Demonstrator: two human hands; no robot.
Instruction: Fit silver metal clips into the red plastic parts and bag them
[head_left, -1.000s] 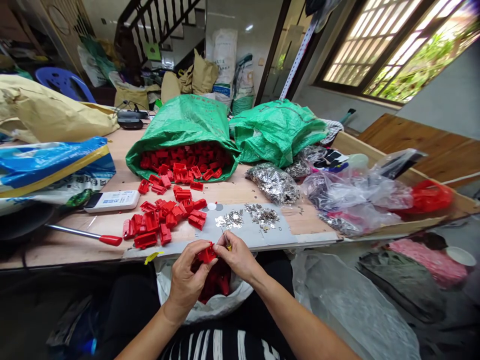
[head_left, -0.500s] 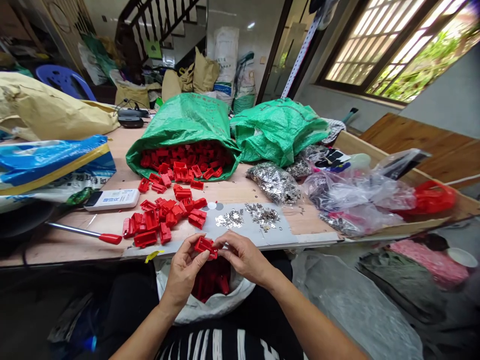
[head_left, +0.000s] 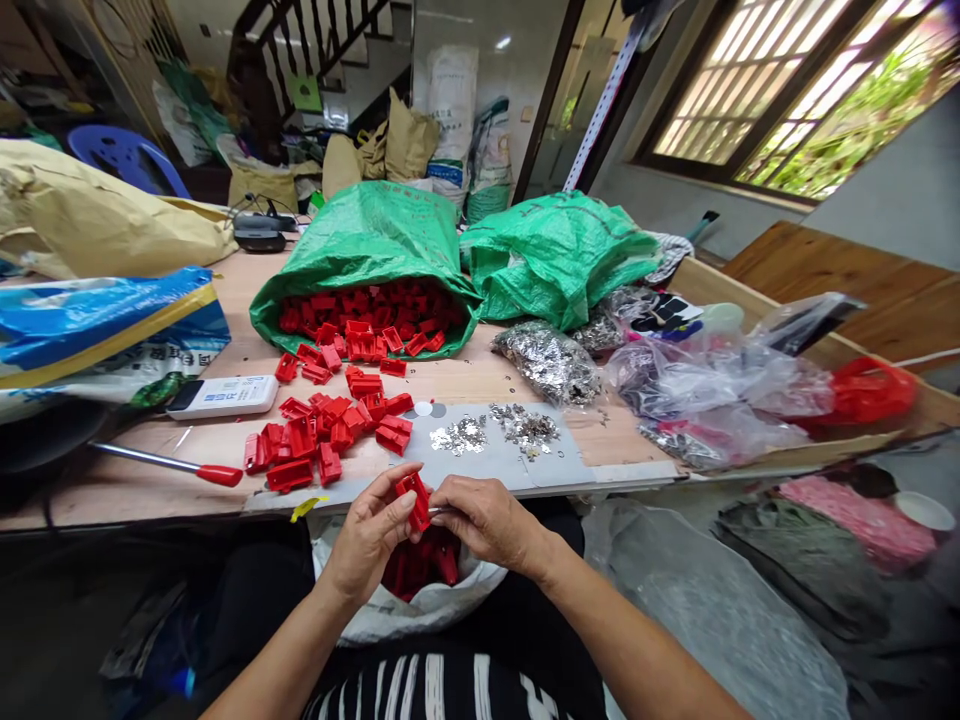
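My left hand (head_left: 375, 535) is closed on a small red plastic housing (head_left: 415, 502), holding it tilted between thumb and fingers. My right hand (head_left: 489, 525) is pinched close against its right side. A thin, shiny metal piece (head_left: 442, 510) shows between the right fingertips, touching or almost touching the housing; its full shape is hidden. Below both hands a white sack (head_left: 457, 595) stands open with red parts (head_left: 427, 565) inside. On the table just beyond lie a pile of red housings (head_left: 330, 428) and two small heaps of flat metal pieces (head_left: 459, 435) on a grey board (head_left: 574, 455).
A green sack (head_left: 375, 235) spills more red housings at the back. Another green sack (head_left: 555, 250) and a bag of metal pieces (head_left: 547, 365) lie right of it. A red-handled tool (head_left: 217, 475) and a white box (head_left: 232, 395) lie left. A wooden tray (head_left: 847, 455) holds plastic bags.
The red housing has turned from lying nearly level to steeply tilted in my left hand. My right hand has shifted slightly, and a metal piece now shows in its fingertips.
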